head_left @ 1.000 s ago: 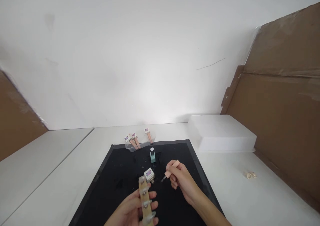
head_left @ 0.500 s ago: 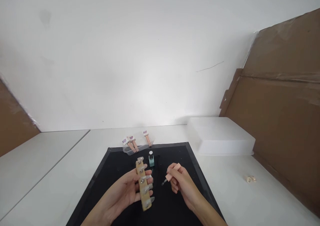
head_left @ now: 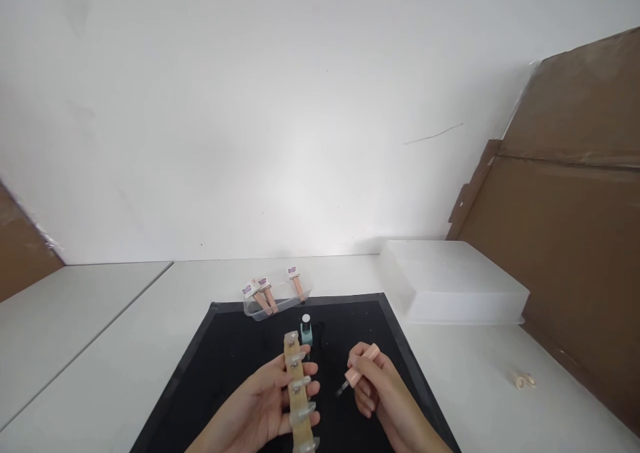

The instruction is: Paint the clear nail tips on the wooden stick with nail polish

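Head view: the left hand [head_left: 263, 399] is clamped on a wooden strip [head_left: 299, 401] bearing clear nail tips [head_left: 303, 413], above the black mat [head_left: 225, 346]. The right hand [head_left: 383, 383] pinches a pink-handled brush [head_left: 362, 365], its tip angled down, apart from the strip. A teal bottle [head_left: 307, 335] stands just beyond; 3 pink-capped bottles [head_left: 298, 287] rest in a clear tray [head_left: 287, 305].

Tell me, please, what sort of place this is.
Probably a nail-polish workstation: the right hand holds a pink-handled brush, the left hand holds a strip with clear nail tips, and a teal bottle stands on the black mat.
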`<state>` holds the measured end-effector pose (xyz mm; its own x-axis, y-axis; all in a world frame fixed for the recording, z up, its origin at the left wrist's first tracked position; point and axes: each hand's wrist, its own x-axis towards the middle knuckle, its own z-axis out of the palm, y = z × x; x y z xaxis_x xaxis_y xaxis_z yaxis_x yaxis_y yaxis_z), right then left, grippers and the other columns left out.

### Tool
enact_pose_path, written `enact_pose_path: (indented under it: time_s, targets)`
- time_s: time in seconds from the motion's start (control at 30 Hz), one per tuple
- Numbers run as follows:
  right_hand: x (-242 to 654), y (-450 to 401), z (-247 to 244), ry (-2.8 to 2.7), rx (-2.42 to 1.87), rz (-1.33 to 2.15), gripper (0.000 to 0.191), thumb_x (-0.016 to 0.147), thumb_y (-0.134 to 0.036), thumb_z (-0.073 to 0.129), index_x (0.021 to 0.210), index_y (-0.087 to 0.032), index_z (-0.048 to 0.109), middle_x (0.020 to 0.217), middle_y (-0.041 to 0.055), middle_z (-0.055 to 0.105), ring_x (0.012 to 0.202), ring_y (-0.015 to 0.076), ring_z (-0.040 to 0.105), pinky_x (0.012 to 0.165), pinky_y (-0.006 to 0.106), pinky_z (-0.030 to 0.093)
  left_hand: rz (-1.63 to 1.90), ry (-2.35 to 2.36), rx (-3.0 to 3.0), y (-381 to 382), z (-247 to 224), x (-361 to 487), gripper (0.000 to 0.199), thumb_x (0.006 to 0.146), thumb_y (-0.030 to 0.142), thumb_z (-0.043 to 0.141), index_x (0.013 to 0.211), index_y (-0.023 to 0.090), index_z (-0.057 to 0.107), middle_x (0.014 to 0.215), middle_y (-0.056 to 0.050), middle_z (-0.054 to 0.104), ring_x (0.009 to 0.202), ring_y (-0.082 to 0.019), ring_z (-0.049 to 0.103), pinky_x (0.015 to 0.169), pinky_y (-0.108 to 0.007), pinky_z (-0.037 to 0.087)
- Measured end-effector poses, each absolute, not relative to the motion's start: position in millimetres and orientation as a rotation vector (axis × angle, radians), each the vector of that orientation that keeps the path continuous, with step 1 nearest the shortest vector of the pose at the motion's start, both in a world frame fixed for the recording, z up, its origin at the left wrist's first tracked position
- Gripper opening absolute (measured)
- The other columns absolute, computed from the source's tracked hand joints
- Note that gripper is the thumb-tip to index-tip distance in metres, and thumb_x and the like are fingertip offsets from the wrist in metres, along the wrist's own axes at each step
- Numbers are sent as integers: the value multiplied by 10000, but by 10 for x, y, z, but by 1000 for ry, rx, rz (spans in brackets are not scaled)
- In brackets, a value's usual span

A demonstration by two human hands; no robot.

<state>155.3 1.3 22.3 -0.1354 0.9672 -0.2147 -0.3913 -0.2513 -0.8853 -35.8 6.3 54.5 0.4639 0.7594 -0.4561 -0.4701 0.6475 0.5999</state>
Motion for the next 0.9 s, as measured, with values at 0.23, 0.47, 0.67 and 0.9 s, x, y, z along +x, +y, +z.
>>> enact_pose_path:
  time_s: [0.23, 0.47, 0.67, 0.9]
  targets:
    - [1510, 60, 239, -785, -1046, 1642, 231, 695, -359, 633, 648, -177, 497, 430, -96, 315, 362, 47, 219, 364, 189, 216, 708, 744, 408, 87, 399, -381, 362, 713, 124, 497, 1073, 122, 535, 887, -82, 618, 822, -225, 585, 833, -502, 419]
    - [1482, 89, 180, -795, -1009, 1698, 303, 689, -421, 658, 647, -173, 491, 409, -108, 311, 340, 34, 205, 352, 177, 205, 698, 728, 422, 119, 352, -415, 354, 707, 123, 487, 1059, 136, 525, 909, -81, 601, 846, -229, 577, 817, -501, 420]
    - [1470, 100, 165, -786, -968, 1735, 345, 655, -452, 688, 635, -177, 480, 392, -113, 307, 328, 31, 204, 340, 170, 203, 672, 733, 442, 116, 333, -413, 358, 718, 119, 458, 1071, 137, 515, 924, -78, 597, 842, -220, 576, 820, -496, 421]
    - [1469, 68, 156, -796, -934, 1741, 322, 674, -428, 683, 647, -173, 488, 389, -113, 309, 329, 31, 205, 341, 165, 201, 612, 715, 487, 111, 279, -389, 366, 719, 120, 453, 1079, 136, 514, 916, -75, 613, 836, -222, 588, 823, -515, 411]
